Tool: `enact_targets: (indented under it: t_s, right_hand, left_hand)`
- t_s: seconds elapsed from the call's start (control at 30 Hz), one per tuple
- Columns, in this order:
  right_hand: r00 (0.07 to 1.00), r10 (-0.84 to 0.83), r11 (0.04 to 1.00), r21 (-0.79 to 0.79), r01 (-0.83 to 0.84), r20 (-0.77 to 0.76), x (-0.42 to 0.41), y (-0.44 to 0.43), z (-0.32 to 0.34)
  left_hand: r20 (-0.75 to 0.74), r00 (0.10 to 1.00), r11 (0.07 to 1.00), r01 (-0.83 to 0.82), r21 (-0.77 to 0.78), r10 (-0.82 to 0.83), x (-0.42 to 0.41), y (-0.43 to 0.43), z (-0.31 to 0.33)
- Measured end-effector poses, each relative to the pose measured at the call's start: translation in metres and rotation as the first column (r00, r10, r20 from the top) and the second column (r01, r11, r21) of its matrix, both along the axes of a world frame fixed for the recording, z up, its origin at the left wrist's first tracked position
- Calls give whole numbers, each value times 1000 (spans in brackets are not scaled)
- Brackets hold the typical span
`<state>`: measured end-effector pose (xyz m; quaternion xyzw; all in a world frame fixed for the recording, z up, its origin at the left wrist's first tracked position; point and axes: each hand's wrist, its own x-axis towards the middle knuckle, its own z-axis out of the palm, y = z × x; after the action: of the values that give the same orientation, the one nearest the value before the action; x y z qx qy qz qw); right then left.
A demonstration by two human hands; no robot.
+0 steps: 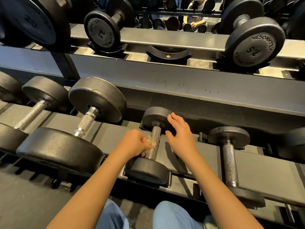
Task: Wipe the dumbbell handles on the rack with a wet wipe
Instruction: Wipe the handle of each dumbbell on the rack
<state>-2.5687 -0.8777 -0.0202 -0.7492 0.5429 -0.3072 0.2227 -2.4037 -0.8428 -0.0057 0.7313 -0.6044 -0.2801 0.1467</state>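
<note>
One small dumbbell [146, 169] lies on the lower tier of the rack [181, 93], and everything else is placed from it. The left hand [133, 143] is curled at the left side of its knurled handle [156, 133], fingers closed round one crumpled wet wipe [151, 142] pressed against the metal about midway along. The right hand [180, 136] is on the dumbbell's right side, fingers straight and loosely spread, holding nothing. Its fingertips reach the far head, though whether they touch it cannot be told

Left of the small dumbbell on the same tier lie two larger dumbbells with handles showing, the nearer one [85, 123] just beside it and the next [33, 113] beyond. One more head is cut off at the edge. To its right lies one dumbbell of like size [229, 162], near but apart. Above and behind it, on the upper tier, sit three dumbbells: one marked 2.5 [100, 32], one marked 7.5 [254, 45], and one large one [26, 19] far to the left. One black cradle [168, 53] sits straight above the small dumbbell. Below it show two knees in light blue trousers [173, 215]
</note>
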Motion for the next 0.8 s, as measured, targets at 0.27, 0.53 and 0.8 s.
enact_targets:
  t_s: [0.27, 0.53, 0.8]
  right_hand:
    - [999, -18, 999, 33, 19, -27, 5, 4, 3]
    - [977, -26, 999, 32, 34, -213, 11, 12, 20]
    - [962, 136, 974, -145, -173, -236, 84, 20, 48]
  left_hand:
    - [-73, 995, 996, -70, -60, 66, -3, 3, -6]
    - [41, 999, 999, 22, -41, -20, 33, 30, 15]
    - [194, 950, 858, -118, -500, 244, 117, 49, 73]
